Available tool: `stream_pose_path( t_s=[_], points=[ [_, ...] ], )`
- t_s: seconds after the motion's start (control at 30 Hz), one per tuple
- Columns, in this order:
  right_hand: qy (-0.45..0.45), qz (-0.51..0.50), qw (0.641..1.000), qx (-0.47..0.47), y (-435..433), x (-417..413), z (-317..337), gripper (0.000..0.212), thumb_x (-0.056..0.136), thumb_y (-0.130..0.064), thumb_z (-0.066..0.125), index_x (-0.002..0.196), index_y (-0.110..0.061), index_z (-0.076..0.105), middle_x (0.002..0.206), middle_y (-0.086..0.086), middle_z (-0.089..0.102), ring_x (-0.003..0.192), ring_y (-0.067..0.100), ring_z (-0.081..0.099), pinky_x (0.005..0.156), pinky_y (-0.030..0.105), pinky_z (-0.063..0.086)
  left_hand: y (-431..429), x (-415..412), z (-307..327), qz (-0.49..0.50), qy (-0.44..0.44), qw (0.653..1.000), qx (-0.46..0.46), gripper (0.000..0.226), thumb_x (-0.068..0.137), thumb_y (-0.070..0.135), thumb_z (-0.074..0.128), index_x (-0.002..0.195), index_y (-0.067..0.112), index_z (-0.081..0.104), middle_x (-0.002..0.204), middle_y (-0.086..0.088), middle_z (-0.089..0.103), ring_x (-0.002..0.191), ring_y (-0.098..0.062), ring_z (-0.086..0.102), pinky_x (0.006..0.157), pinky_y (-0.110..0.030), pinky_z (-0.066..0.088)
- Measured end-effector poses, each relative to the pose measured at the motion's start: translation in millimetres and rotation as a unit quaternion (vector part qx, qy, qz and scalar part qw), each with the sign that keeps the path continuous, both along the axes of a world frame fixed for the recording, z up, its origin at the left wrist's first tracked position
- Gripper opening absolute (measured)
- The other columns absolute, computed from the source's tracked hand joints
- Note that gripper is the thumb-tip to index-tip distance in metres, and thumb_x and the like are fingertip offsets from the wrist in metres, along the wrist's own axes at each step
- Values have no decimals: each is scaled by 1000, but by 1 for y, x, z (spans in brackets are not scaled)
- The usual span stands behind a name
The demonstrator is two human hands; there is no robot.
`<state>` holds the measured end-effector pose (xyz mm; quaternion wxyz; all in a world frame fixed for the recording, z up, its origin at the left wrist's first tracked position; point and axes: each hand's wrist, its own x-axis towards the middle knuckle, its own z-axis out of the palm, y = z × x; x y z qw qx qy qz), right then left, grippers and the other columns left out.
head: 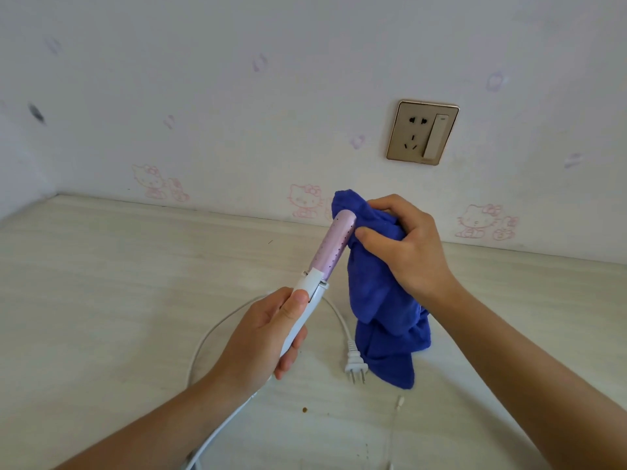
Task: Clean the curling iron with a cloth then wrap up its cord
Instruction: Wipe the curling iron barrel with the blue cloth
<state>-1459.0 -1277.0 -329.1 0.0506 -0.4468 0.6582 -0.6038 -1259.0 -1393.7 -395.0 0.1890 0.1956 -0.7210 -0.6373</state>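
The left hand (268, 337) grips the curling iron (322, 266) by its white handle, barrel pointing toward 1 o'clock, where the right hand (403, 245) pinches the cloth (380, 300) against its tip.

My lilac curling iron (334, 247) tilts up into the blue cloth (380, 290) (bunched over its tip); white cord (340, 318) lies unwound
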Motion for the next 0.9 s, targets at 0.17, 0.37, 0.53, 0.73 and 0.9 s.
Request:
stream_pose_path(
  t_s=[0.17, 0.37, 0.53, 0.73, 0.9],
  points=[
    [-8, 93, 995, 33, -5, 30, -15, 17, 81, -2, 73, 95, -11, 69, 87, 8, 70, 79, 15, 65, 75, 20, 53, -1, 0, -3, 20, 35, 998, 42, 55, 84, 64, 52, 80, 9, 53, 62, -11, 54, 35, -20, 39, 39, -25, 30],
    [38, 73, 995, 52, -3, 19, -9, 24, 85, 0, 76, 103, -15, 72, 94, 0, 74, 89, 19, 70, 81, 27, 56, -3, -2, -1, 3, 32, 998, 60, 74, 83, 65, 55, 101, -7, 51, 65, -12, 53, 38, -21, 39, 40, -26, 31],
    [18, -11, 1000, -3, -3, 4, -1, 29, 84, -2, 72, 104, -24, 72, 94, -12, 74, 86, 2, 67, 77, 16, 52, -3, -1, -2, -19, 31, 999, 37, 57, 88, 62, 54, 86, 4, 51, 65, -6, 54, 38, -20, 40, 41, -25, 32],
    [-4, -26, 1000, -15, -1, 1, -1, 25, 85, -6, 70, 102, -25, 72, 94, -14, 74, 86, 3, 68, 74, 13, 53, -4, 1, -4, -32, 20, 999, 28, 37, 89, 55, 53, 77, 21, 54, 67, -7, 56, 41, -21, 42, 41, -27, 34],
    [-21, 53, 998, 25, -4, 18, -12, 20, 83, 1, 74, 95, -15, 72, 84, -1, 72, 76, 4, 66, 70, 14, 52, -5, 1, -6, -10, 25, 998, 55, 47, 86, 52, 52, 92, 6, 54, 67, -9, 57, 39, -22, 42, 39, -27, 33]
  ],
)
